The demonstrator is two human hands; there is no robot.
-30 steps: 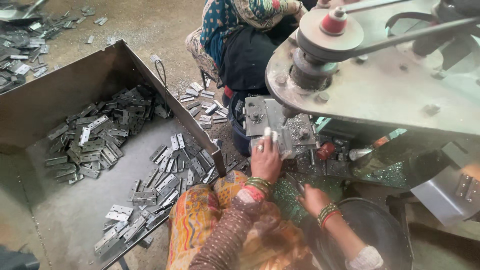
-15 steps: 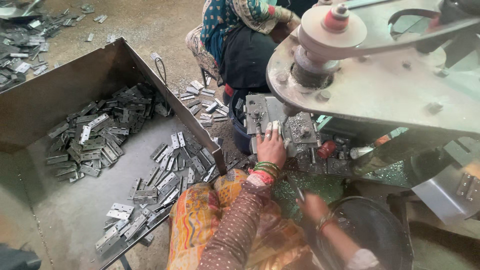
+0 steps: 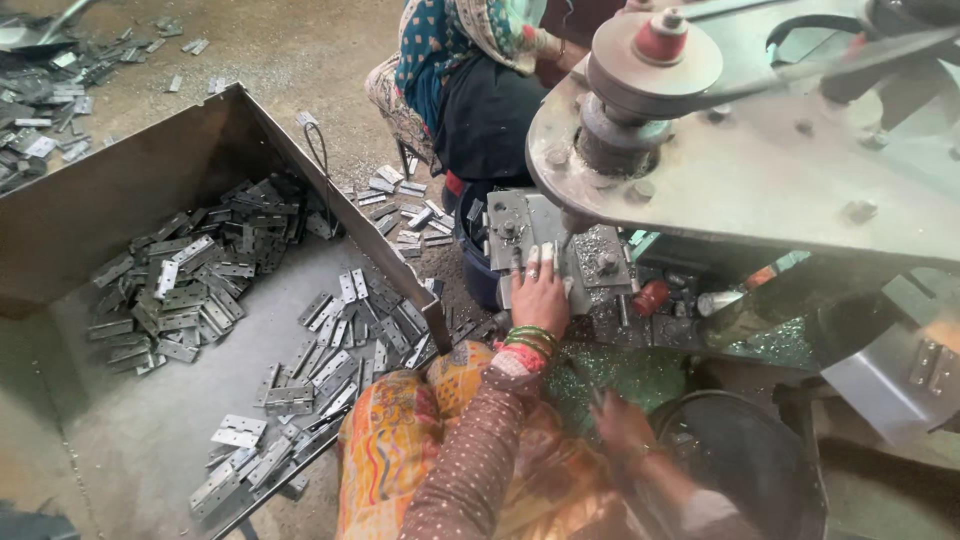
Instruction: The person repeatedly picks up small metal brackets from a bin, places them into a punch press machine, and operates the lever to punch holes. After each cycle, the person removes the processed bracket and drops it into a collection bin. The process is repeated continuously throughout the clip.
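The left hand (image 3: 540,295) lies on the press block (image 3: 560,250), a grey metal bed under the big round head of the press (image 3: 760,150). Its fingers (image 3: 533,262) stretch flat and together, tips pressing on a small metal plate (image 3: 527,232) at the front of the block; the grip is a flat press from above, not a pinch, so the plate sits under and just ahead of the fingertips. Green and red bangles (image 3: 528,342) ring the wrist behind the block. The right hand (image 3: 622,425) is lower, near the rim of a dark round tub (image 3: 745,455) well below the block; it is blurred, and I cannot tell whether its grip holds anything. Left of the block stands an open metal bin (image 3: 150,440) strewn with grey hinge plates (image 3: 190,290). Beyond the block sits another person (image 3: 470,90) in patterned cloth
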